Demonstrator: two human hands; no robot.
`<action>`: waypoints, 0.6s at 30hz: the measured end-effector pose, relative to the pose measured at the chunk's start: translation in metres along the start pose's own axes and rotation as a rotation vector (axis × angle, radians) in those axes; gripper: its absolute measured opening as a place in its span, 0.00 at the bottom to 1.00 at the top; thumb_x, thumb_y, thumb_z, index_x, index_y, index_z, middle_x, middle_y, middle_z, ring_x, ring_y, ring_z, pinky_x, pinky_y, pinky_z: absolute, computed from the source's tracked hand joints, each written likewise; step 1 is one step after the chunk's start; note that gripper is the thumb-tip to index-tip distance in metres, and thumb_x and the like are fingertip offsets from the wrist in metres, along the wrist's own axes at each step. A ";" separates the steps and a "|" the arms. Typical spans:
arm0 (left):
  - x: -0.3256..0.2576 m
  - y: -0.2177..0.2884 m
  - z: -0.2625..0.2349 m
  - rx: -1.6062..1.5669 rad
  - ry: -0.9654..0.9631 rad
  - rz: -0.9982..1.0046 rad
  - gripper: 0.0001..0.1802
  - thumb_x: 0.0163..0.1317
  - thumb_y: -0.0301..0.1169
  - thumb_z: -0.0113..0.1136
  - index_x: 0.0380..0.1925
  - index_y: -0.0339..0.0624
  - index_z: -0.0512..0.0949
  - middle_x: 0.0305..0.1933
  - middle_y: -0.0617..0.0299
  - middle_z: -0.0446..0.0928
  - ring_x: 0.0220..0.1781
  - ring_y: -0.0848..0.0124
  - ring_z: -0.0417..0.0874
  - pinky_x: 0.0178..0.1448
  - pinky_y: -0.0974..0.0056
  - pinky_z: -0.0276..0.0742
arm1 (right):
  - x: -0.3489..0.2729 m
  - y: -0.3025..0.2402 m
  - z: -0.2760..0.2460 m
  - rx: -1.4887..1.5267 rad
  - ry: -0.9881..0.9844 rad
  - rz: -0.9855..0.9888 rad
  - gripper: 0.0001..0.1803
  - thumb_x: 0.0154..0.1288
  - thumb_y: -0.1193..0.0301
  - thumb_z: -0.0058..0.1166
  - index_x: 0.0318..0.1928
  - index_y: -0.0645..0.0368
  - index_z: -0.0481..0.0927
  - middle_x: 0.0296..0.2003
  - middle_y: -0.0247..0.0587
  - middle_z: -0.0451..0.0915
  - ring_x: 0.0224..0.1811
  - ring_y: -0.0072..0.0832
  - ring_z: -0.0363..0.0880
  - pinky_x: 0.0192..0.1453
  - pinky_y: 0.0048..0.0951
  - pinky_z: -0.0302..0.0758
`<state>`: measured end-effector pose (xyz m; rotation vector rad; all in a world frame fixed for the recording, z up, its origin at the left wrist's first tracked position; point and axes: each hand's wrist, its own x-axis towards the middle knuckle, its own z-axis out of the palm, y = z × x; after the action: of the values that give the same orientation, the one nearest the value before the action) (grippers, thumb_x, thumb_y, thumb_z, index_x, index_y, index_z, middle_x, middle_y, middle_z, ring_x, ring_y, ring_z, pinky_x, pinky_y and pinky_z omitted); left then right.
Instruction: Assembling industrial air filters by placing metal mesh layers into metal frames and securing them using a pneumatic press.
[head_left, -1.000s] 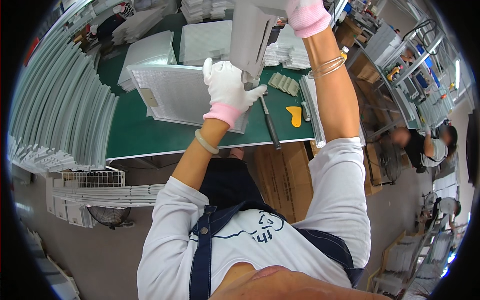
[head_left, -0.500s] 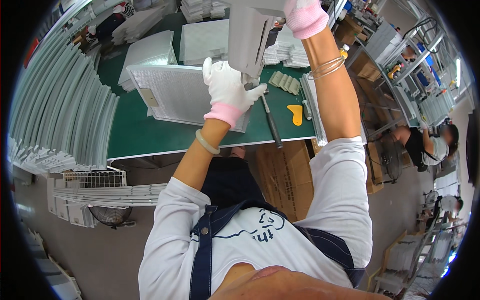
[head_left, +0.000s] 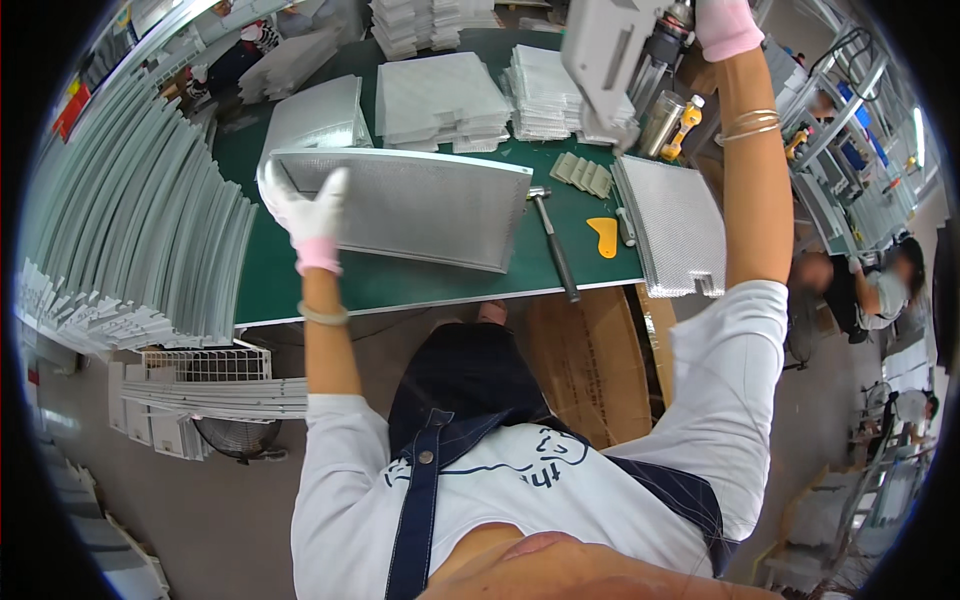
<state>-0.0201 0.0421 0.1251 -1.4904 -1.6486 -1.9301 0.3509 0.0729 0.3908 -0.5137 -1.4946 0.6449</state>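
Note:
My left hand [head_left: 305, 215], in a white glove with a pink cuff, grips the left end of a thin-framed rectangular panel [head_left: 430, 205] with a grey mesh face. Its thumb lies over the front and the fingers go round the edge. The panel stands tilted on the green table. At the upper right my right hand [head_left: 727, 28], gloved too, is at a bulky light-grey tool [head_left: 605, 60] with a black and silver part; the top edge cuts off its fingers. The tool hangs over the table, right of the panel.
A hammer [head_left: 554, 245], a yellow scraper [head_left: 604, 238] and small beige pieces [head_left: 582, 174] lie right of the panel. Mesh sheets [head_left: 440, 95] are stacked behind; another sheet [head_left: 672, 225] overhangs the right edge. Framed panels [head_left: 130, 220] crowd the left. A yellow bottle [head_left: 683, 128] stands behind.
My left hand has moved left, from beside the tool to the panel's left end. The panel has turned its mesh face toward me. My right hand and the grey tool have shifted right together.

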 end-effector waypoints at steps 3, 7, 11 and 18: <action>0.006 -0.086 -0.013 -0.442 -0.506 -0.433 0.45 0.49 0.25 0.67 0.64 0.35 0.51 0.56 0.52 0.68 0.54 0.63 0.72 0.57 0.63 0.70 | -0.011 -0.002 0.017 -0.065 -0.033 -0.003 0.13 0.57 0.69 0.58 0.41 0.61 0.79 0.33 0.30 0.79 0.36 0.18 0.76 0.41 0.20 0.71; 0.022 -0.012 -0.034 0.032 -0.563 -0.163 0.45 0.51 0.29 0.65 0.67 0.50 0.50 0.47 0.45 0.76 0.45 0.66 0.79 0.50 0.66 0.75 | 0.005 0.002 -0.061 -0.088 0.046 0.208 0.21 0.63 0.64 0.51 0.53 0.64 0.73 0.45 0.38 0.75 0.48 0.23 0.73 0.53 0.24 0.69; 0.056 0.059 -0.087 -0.330 -1.037 -0.315 0.30 0.50 0.32 0.65 0.56 0.44 0.69 0.36 0.56 0.76 0.34 0.71 0.77 0.43 0.67 0.75 | 0.016 0.007 -0.075 -0.334 -0.207 -0.055 0.18 0.68 0.66 0.41 0.53 0.60 0.75 0.43 0.32 0.75 0.46 0.17 0.72 0.53 0.20 0.67; 0.056 0.114 -0.052 0.202 -0.461 0.757 0.16 0.32 0.41 0.72 0.21 0.47 0.79 0.28 0.62 0.75 0.29 0.61 0.75 0.36 0.58 0.69 | -0.028 -0.047 0.014 0.049 -0.094 0.171 0.13 0.58 0.68 0.55 0.42 0.60 0.77 0.29 0.30 0.79 0.28 0.18 0.77 0.34 0.20 0.74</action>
<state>0.0034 -0.0174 0.2461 -2.1541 -1.0934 -1.0428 0.3410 0.0179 0.4024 -0.5848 -1.5298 0.8474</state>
